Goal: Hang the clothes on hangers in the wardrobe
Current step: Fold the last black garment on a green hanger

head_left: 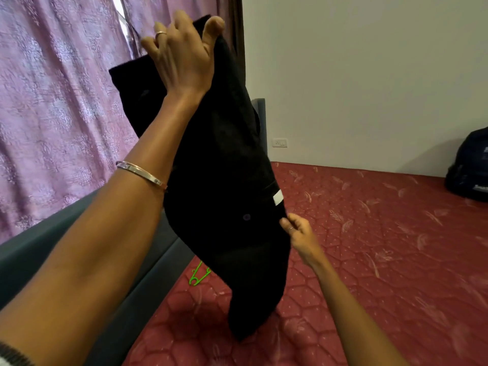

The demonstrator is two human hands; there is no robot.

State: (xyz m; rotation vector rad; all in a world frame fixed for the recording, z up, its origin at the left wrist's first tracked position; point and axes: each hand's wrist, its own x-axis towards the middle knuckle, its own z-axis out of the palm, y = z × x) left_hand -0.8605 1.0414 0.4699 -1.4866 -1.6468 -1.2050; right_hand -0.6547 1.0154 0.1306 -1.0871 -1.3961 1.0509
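One black garment [221, 165] held up over the bed by two hands, one green hanger [198, 276] lying below.

The left hand [182, 54] is raised high, pinching the garment's top edge between thumb and fingers; the right hand [298, 233] grips its lower right edge, so the cloth hangs slanted in the air above the red patterned mattress [369, 247], its bottom end near the surface (whether it touches, I cannot tell). The garment is plain black, folded double, with one small white tag and one dark button showing. The hanger is partly hidden behind it. One dark backpack [470, 167] sits far right; pink curtains [52, 101] hang at left.
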